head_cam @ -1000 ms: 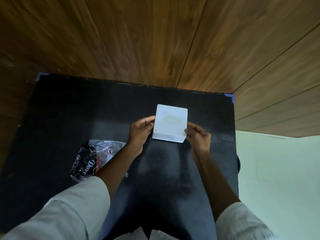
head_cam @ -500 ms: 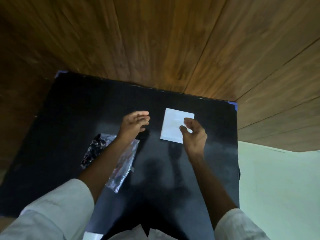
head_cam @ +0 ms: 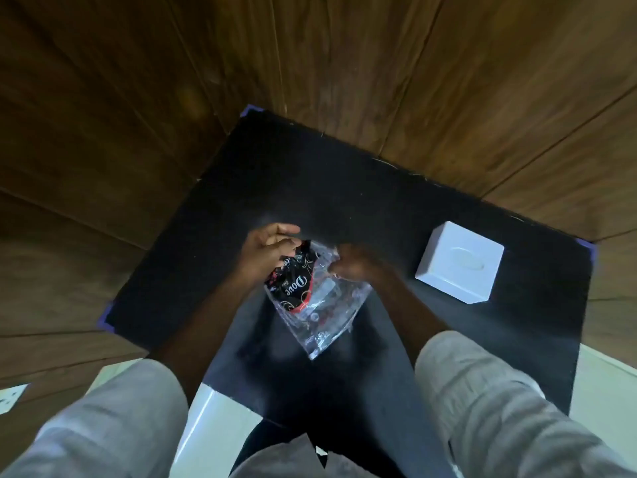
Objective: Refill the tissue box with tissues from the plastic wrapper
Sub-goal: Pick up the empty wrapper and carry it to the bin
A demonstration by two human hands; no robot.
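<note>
The plastic wrapper (head_cam: 312, 301), clear with a black and red printed end, hangs over the middle of the black table (head_cam: 344, 188). My left hand (head_cam: 265, 251) grips its printed top edge. My right hand (head_cam: 355, 267), blurred, pinches the clear edge on the other side. The white tissue box (head_cam: 460, 262) stands alone at the table's right, closed side up with an oval mark, away from both hands. I cannot make out tissues inside the wrapper.
Wooden wall panels (head_cam: 310, 63) rise behind and to the left of the table. Blue tape marks the table corners (head_cam: 591, 248). A pale floor (head_cam: 606, 391) shows at the right, and a white wall socket (head_cam: 10, 396) at the lower left.
Both hands left the tissue box, which now stands to the right. They moved to the wrapper and lifted it off the table. The view has swung left.
</note>
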